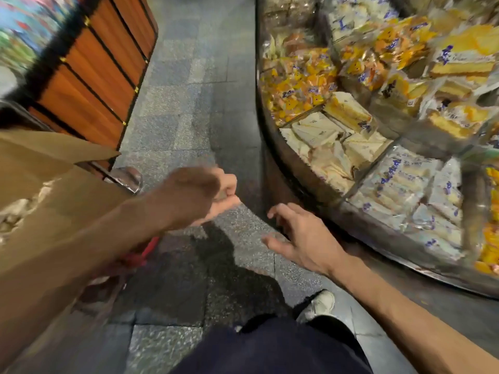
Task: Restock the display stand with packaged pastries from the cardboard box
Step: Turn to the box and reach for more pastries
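Observation:
The cardboard box (62, 184) stands at the left with its flaps open, and pale packs (13, 214) show blurred inside. At the right is the round display stand (286, 163), divided into compartments. These hold orange packaged pastries (297, 87), cream packs (324, 147) and white packs with blue print (405, 190). My left hand (199, 195) hangs in the air between box and stand, fingers loosely curled, holding nothing. My right hand (299, 238) is spread with its fingers apart just outside the stand's rim, and it too holds nothing.
An orange wood-slat counter (89, 66) stands behind the box, with a shiny metal post (127, 179) at its foot. Something red (143, 252) lies under my left forearm. Grey stone floor (183, 109) runs between box and stand. My shoe (321, 303) is below.

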